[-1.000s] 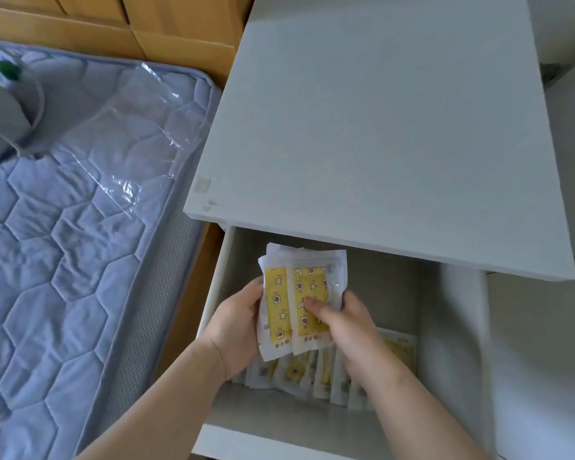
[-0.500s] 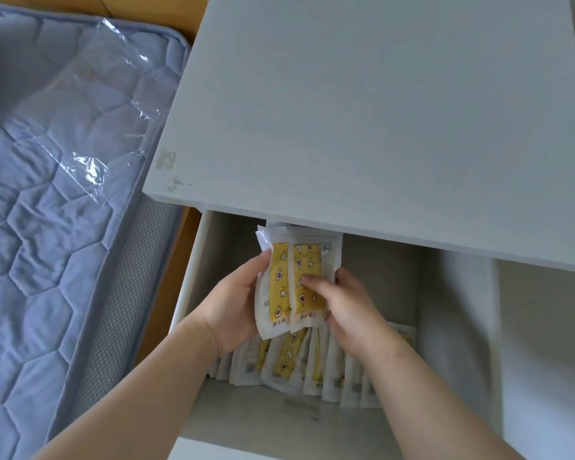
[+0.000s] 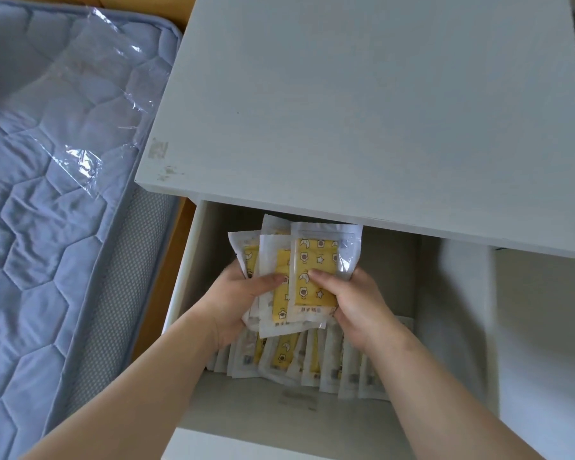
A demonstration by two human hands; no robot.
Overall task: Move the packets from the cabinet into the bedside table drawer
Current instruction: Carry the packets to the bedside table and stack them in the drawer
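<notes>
1. Left hand (image 3: 243,303): fingers curled round the 9 o'clock edge of a bundle of packets (image 3: 316,270), with the thumb pressed on its front.
2. Right hand (image 3: 352,310): grips the same bundle from the 3 o'clock side. The thumb lies across the yellow panel of the front packet.
3. Bundle of packets: several overlapping white-edged pouches with yellow printed inserts, fanned and held upright over the open drawer (image 3: 455,293). The top edges sit just below the front lip of the bedside table top (image 3: 362,111), at 12 o'clock.
4. Row of packets (image 3: 312,363): more pouches of the same kind, standing on edge on the drawer floor at 6 o'clock from the bundle. Both hands partly cover them, and it cannot be told whether bundle and row touch.
5. Drawer: pulled out, with white walls and a pale floor.
6. Bedside table top: a white slab with scuff marks near its 8 o'clock corner.
7. Mattress (image 3: 47,260): blue-grey and quilted, at 9 o'clock from the table. A clear plastic sheet (image 3: 90,94) lies on it.
8. Wooden bed frame (image 3: 161,287): a narrow strip between mattress and drawer.
</notes>
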